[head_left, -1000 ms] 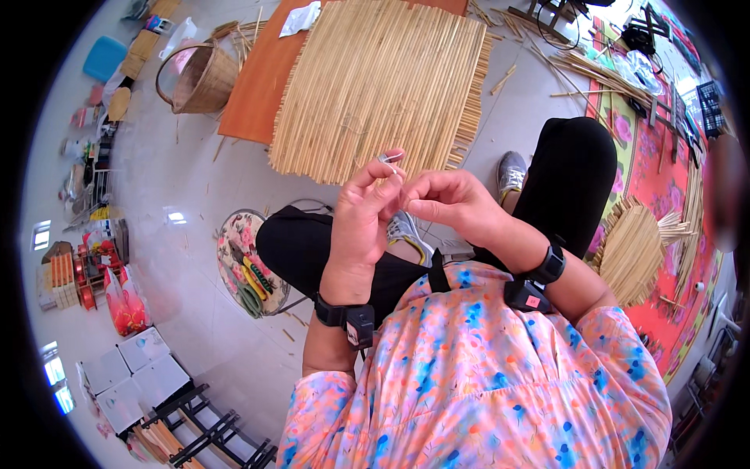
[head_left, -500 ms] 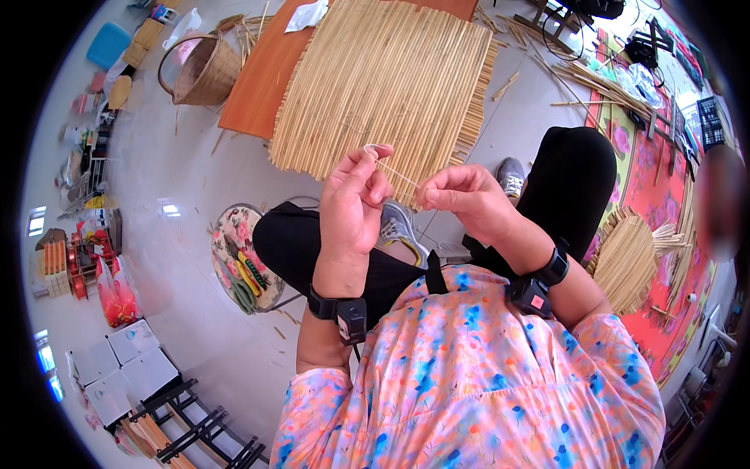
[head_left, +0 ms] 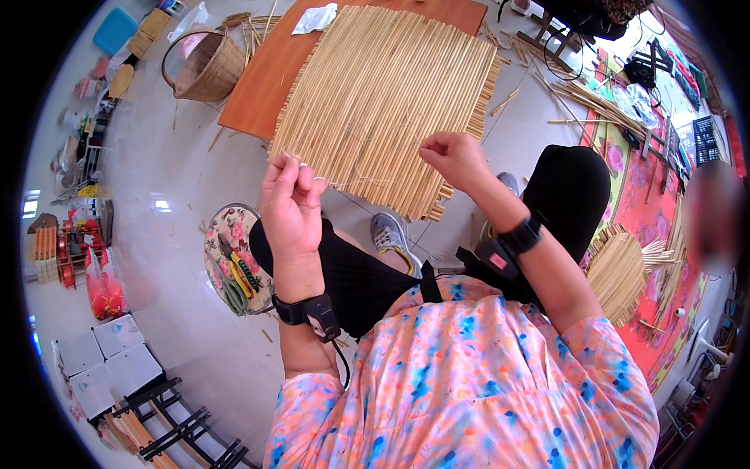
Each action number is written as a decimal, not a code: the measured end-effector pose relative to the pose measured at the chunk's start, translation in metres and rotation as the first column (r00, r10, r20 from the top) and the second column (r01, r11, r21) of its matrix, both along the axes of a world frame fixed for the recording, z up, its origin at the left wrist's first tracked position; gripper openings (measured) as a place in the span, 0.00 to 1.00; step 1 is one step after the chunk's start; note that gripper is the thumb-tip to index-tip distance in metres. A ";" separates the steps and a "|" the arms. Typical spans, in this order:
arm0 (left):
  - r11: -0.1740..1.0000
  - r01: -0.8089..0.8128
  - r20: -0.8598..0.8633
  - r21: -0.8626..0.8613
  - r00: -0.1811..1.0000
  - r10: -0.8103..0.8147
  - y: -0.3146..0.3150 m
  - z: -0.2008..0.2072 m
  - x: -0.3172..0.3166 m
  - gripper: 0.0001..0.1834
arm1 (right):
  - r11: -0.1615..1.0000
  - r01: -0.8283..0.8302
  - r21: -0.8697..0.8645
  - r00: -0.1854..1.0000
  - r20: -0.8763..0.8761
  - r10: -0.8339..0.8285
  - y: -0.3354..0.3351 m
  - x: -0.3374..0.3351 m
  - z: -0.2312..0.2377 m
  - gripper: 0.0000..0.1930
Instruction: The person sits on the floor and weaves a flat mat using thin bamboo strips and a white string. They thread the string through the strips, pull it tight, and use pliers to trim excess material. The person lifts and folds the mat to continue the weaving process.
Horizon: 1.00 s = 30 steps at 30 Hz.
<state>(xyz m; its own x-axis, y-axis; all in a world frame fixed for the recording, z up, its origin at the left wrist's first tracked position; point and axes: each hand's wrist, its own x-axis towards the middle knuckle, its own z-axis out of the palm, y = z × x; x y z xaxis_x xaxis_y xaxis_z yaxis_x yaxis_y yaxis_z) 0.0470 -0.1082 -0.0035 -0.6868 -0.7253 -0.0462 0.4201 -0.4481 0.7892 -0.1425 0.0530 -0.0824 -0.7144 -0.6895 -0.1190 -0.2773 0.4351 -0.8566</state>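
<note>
My left hand (head_left: 293, 205) is closed, its fingers curled around a thin white thread (head_left: 318, 179) by the near left corner of a mat of straw-coloured sticks (head_left: 391, 94). The sticks lie side by side in one broad sheet. Over the mat's right part is my right hand (head_left: 459, 159), in a closed pinch. What its fingertips hold, if anything, is too fine to make out. The mat rests on an orange-brown board (head_left: 254, 94) and overhangs its near edge.
A wicker basket (head_left: 209, 70) stands left of the board, with a white cloth (head_left: 314, 19) on the board's far side. Left of my knee a floral round stool (head_left: 223, 270) carries tools. A stick bundle (head_left: 617, 273) lies to the right on a red floral mat (head_left: 637, 219).
My hands have moved apart: the left went left and slightly down, the right rose a little. The thread, earlier stretched between them, now shows clearly only near my left hand.
</note>
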 end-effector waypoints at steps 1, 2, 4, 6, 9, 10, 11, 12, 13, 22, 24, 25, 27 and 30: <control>0.998 -0.056 0.046 -0.021 0.997 0.057 0.003 0.006 -0.002 0.03 | 0.999 0.011 0.042 0.999 -0.034 -0.010 -0.005 -0.006 -0.012 0.11; 0.998 -0.055 0.061 -0.039 0.996 0.057 0.002 0.005 -0.003 0.03 | 0.999 0.041 0.030 0.999 -0.023 -0.040 -0.010 -0.012 -0.026 0.11; 0.995 -0.073 0.096 -0.069 0.992 0.079 0.001 0.001 0.005 0.03 | 0.997 0.078 0.011 0.997 0.004 -0.078 -0.020 -0.017 -0.053 0.10; 0.995 -0.051 0.120 -0.080 0.991 0.061 0.005 -0.003 0.010 0.03 | 0.993 0.111 0.050 0.993 0.026 -0.113 -0.024 -0.019 -0.068 0.10; 0.995 0.025 0.131 -0.101 0.991 -0.012 0.001 -0.016 0.018 0.03 | 0.987 0.135 0.085 0.989 0.051 -0.140 -0.030 -0.023 -0.084 0.10; 0.995 0.033 0.138 -0.094 0.990 -0.020 0.000 -0.019 0.020 0.03 | 0.987 0.139 0.076 0.983 0.106 -0.147 -0.032 -0.025 -0.090 0.10; 0.995 0.042 0.144 -0.087 0.989 -0.029 -0.001 -0.022 0.021 0.03 | 0.987 0.144 0.068 0.975 0.161 -0.153 -0.034 -0.026 -0.097 0.09; 0.996 0.035 0.160 -0.083 0.987 -0.021 -0.003 -0.027 0.023 0.03 | 0.990 0.124 0.072 0.981 0.140 -0.133 -0.035 -0.026 -0.098 0.09; 0.997 0.027 0.176 -0.079 0.984 -0.013 -0.006 -0.033 0.025 0.03 | 0.992 0.103 0.076 0.987 0.118 -0.112 -0.037 -0.025 -0.100 0.08; 0.998 -0.020 0.260 -0.053 0.965 0.033 -0.024 -0.062 0.033 0.03 | 0.983 0.079 0.165 0.993 -0.098 -0.064 -0.044 -0.023 -0.119 0.09; 0.998 -0.024 0.258 -0.049 0.965 0.036 -0.027 -0.065 0.034 0.03 | 0.981 0.075 0.178 0.985 -0.166 -0.045 -0.044 -0.021 -0.115 0.09; 0.998 -0.025 0.258 -0.050 0.966 0.037 -0.029 -0.067 0.035 0.03 | 0.980 0.076 0.186 0.976 -0.217 -0.034 -0.044 -0.020 -0.113 0.08; 0.998 -0.040 0.258 -0.050 0.965 0.051 -0.031 -0.069 0.035 0.03 | 0.975 0.080 0.207 0.965 -0.261 -0.023 -0.044 -0.019 -0.109 0.08; 0.997 -0.068 0.259 -0.045 0.963 0.078 -0.032 -0.069 0.033 0.03 | 0.970 0.072 0.234 0.964 -0.265 -0.008 -0.044 -0.018 -0.103 0.09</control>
